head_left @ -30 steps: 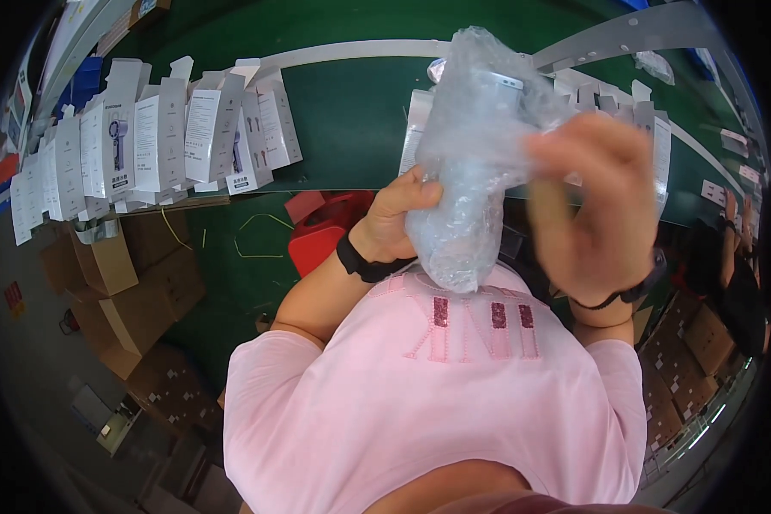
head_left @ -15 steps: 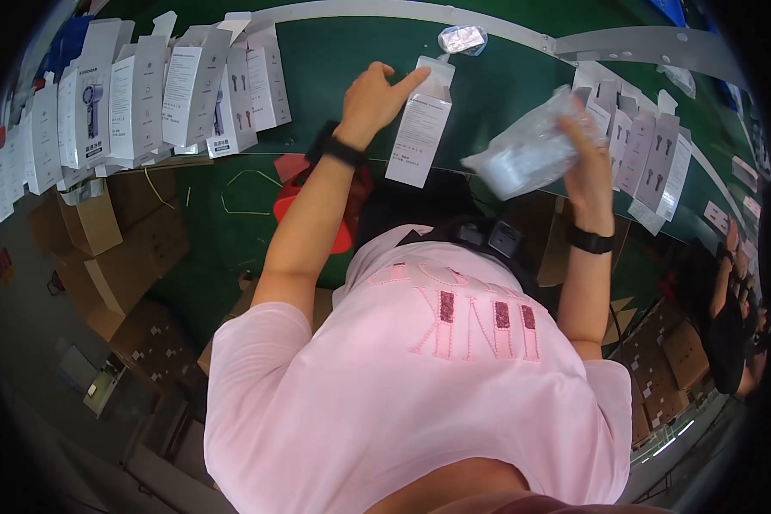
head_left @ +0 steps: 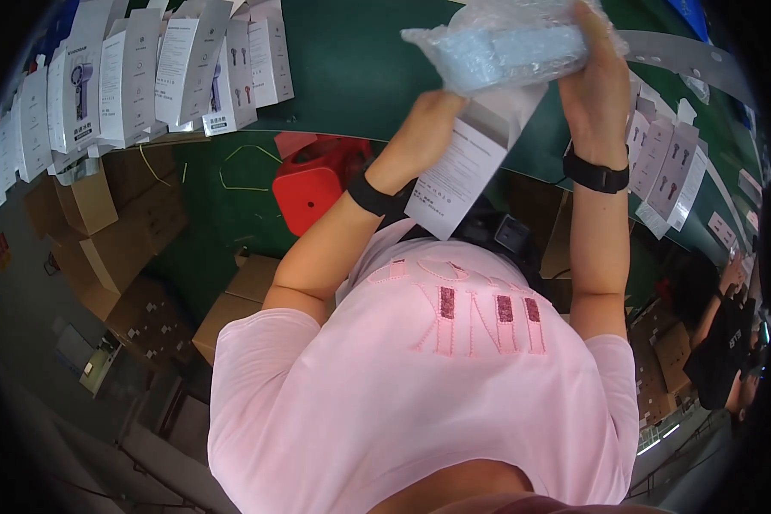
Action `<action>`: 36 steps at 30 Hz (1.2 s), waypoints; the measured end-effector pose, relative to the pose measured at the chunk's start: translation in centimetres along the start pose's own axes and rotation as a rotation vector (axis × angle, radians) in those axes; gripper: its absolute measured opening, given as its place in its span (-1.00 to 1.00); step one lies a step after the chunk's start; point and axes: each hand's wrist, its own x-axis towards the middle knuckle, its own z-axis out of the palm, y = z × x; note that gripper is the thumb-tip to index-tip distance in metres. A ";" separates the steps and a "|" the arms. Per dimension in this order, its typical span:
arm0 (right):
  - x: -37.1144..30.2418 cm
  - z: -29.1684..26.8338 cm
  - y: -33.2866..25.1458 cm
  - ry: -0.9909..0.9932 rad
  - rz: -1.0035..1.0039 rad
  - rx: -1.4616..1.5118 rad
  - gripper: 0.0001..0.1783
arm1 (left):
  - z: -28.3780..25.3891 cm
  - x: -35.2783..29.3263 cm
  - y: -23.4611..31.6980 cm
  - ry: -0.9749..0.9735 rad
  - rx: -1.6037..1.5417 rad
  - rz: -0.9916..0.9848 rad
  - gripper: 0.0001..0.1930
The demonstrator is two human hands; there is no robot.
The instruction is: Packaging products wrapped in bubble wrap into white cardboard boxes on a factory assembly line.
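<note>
Fingers of the left hand (head_left: 427,133) are clamped on a tilted white carton (head_left: 458,180); those of the right hand (head_left: 598,94), on a bubble-wrapped blue package (head_left: 514,53). The latter is held over the bench (head_left: 351,64).

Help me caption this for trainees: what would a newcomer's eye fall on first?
Probably the pale blue bundle in clear wrap at top centre, held in the right hand. Next, the white carton that the left hand holds tilted just below it. The pink shirt filling the lower middle may also draw the eye.
</note>
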 end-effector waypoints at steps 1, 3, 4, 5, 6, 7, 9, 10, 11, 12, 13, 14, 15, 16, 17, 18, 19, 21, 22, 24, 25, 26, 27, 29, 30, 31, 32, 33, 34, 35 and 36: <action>0.4 -0.5 0.4 0.000 -0.004 -0.008 -0.77 | -0.4 0.0 -0.1 0.065 0.002 -0.036 -0.65; 2.0 -2.8 1.7 -0.695 0.248 1.062 -0.80 | -0.8 -0.6 3.0 0.202 -0.116 -0.230 -0.63; 1.0 -1.6 0.3 -0.702 0.264 1.062 -0.80 | -1.1 -1.1 2.8 0.218 -0.120 -0.232 -0.63; -0.4 -0.6 -2.0 -0.460 0.234 0.383 -0.81 | -1.4 -1.6 2.5 0.169 -0.139 -0.164 -0.62; -1.3 0.3 -4.0 -0.191 0.170 -0.288 -0.82 | -1.4 -1.8 2.4 0.108 -0.157 -0.090 -0.61; -1.5 0.7 -4.7 -0.292 0.153 -0.373 -0.82 | -1.1 -1.9 2.8 0.100 -0.162 -0.088 -0.61; -1.4 1.2 -5.5 -0.299 0.198 -0.449 -0.83 | -0.2 -1.7 3.9 0.038 -0.119 -0.131 -0.61; -1.2 1.3 -5.7 -0.312 0.249 -0.519 -0.85 | -0.1 -1.8 4.3 0.036 -0.123 -0.128 -0.61; -1.3 0.7 -5.5 -0.310 0.247 -0.522 -0.85 | 0.0 -2.0 4.8 0.036 -0.085 -0.128 -0.60; -1.5 0.3 -5.2 -0.384 0.229 -0.642 -0.81 | 0.1 -2.1 5.2 0.036 -0.048 -0.129 -0.59; -1.7 0.2 -5.1 -0.457 0.211 -0.761 -0.77 | -0.2 -2.1 5.7 0.036 -0.052 -0.128 -0.59; -3.1 0.0 -5.0 -0.537 0.153 -0.954 -0.71 | -0.6 -2.1 6.2 0.007 -0.059 -0.154 -0.58; -4.4 -0.4 -4.9 -0.705 0.100 -1.001 -0.67 | -0.9 -2.1 6.6 -0.016 -0.064 -0.175 -0.57; -5.7 -1.0 -4.5 -0.877 0.042 -1.045 -0.63 | -0.6 -2.1 6.3 -0.007 -0.065 -0.168 -0.57; -7.2 -0.8 -4.5 -0.908 0.030 -1.043 -0.60 | 0.0 -2.1 5.2 0.051 -0.074 0.004 -0.56; -7.5 -0.6 -5.7 -1.042 -0.003 -1.120 -0.57 | 0.2 -2.3 4.3 0.119 -0.075 0.171 -0.55; -7.7 -1.0 -6.4 -1.001 0.035 -1.207 -0.60 | -0.1 -2.7 3.7 0.095 0.022 0.199 -0.52; -7.6 -2.0 -6.0 -1.024 0.137 -1.296 -0.68 | 0.0 -3.2 3.4 0.071 0.061 0.196 -0.50; -7.6 -2.2 -5.1 -1.091 0.201 -1.297 -0.74 | 0.2 -3.4 3.2 0.039 0.095 0.197 -0.47; -7.0 -1.3 -2.7 -1.196 0.114 -1.337 -0.81 | 1.2 -3.5 1.7 0.047 0.168 0.323 -0.44; -6.5 -1.0 -1.6 -1.199 0.134 -1.333 -0.80 | 1.2 -3.7 1.1 0.035 0.106 0.222 -0.45; -5.7 -0.8 -0.7 -1.206 0.150 -1.328 -0.79 | 0.9 -3.8 0.4 0.028 0.046 0.122 -0.46; -3.7 -1.3 0.2 -0.993 0.223 -1.190 -0.80 | -0.2 -4.1 -0.6 0.074 -0.049 -0.010 -0.49; 2.8 -2.4 1.9 -0.513 0.119 -1.284 -0.70 | -2.5 -4.9 -2.8 0.241 -0.142 -0.117 -0.51; 6.5 -4.7 3.6 -0.553 -0.207 -1.388 -0.63 | -3.7 -5.0 -2.5 0.280 -0.207 -0.194 -0.50; 8.8 -6.9 5.5 -0.587 -0.544 -1.472 -0.56 | -4.8 -4.8 -2.1 0.318 -0.270 -0.268 -0.50; 9.1 -6.7 7.1 -0.730 -0.524 -1.570 -0.51 | -5.7 -4.7 -2.2 0.394 -0.296 -0.268 -0.50; 9.1 -6.1 8.8 -0.872 -0.504 -1.660 -0.45 | -6.4 -4.7 -2.2 0.471 -0.316 -0.266 -0.49; 9.2 -6.6 10.5 -0.924 -0.593 -1.747 -0.40 | -7.0 -4.6 -1.8 0.514 -0.409 -0.292 -0.51; 9.5 -7.0 11.7 -0.909 -0.606 -1.759 -0.47 | -7.3 -4.7 -1.4 0.507 -0.411 -0.273 -0.51; 9.8 -7.5 12.3 -0.886 -0.623 -1.781 -0.54 | -7.7 -4.6 -0.8 0.532 -0.441 -0.267 -0.51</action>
